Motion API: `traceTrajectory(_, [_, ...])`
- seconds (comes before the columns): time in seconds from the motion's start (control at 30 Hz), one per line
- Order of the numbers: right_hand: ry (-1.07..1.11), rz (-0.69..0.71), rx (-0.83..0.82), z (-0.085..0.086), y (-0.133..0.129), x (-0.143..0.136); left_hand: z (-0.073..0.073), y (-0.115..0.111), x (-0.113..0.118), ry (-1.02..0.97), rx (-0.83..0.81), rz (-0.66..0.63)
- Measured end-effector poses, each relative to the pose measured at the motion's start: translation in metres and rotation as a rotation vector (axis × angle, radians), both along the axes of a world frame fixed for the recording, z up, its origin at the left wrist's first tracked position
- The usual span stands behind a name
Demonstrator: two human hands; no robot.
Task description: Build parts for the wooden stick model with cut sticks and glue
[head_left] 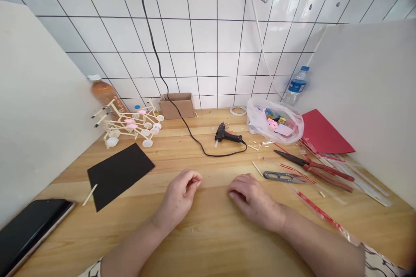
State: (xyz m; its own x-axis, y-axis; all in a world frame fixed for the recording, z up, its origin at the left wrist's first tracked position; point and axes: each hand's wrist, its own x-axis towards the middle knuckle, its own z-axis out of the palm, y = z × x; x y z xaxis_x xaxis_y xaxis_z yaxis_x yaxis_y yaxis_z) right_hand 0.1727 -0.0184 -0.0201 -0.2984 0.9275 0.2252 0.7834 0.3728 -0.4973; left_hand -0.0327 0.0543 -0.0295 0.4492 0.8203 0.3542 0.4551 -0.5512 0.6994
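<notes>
My left hand (180,197) rests on the wooden table (208,242) with its fingers curled in; I see nothing in it. My right hand (251,199) lies palm down a little to the right, fingers loosely bent, also holding nothing. The two hands are a short gap apart. Beyond them lies a black glue gun (227,136) with its black cord (182,121) running up the tiled wall. Grey thread snips (281,176) and red-handled scissors (313,166) lie right of my right hand.
A black card sheet (118,173) and a phone (30,229) lie at the left. A stick-and-bottle-cap model (130,123) stands by an orange bottle (105,93). A cardboard box (177,104), tape roll (238,110), plastic bag of bits (274,121), water bottle (296,85), red card (323,134) and stick packets (320,212) fill the back and right.
</notes>
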Motion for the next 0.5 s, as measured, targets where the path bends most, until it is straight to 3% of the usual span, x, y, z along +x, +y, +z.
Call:
traceTrajectory(0.17, [-0.174, -0.158, -0.025, 0.025, -0.002, 0.030, 0.000, 0.000, 0.000, 0.000, -0.057, -0.011])
traceTrajectory(0.23, [-0.278, -0.296, -0.097, 0.038, -0.003, 0.059, 0.000, -0.001, 0.000, 0.007, -0.071, -0.020])
traceTrajectory(0.33, [-0.469, -0.656, -0.240, 0.052, -0.004, 0.113, 0.000, -0.001, 0.000, 0.041, -0.104, -0.020])
traceTrajectory(0.5, [-0.573, -0.884, -0.343, 0.054, -0.007, 0.186, 0.000, -0.002, 0.001, 0.052, -0.060, -0.040])
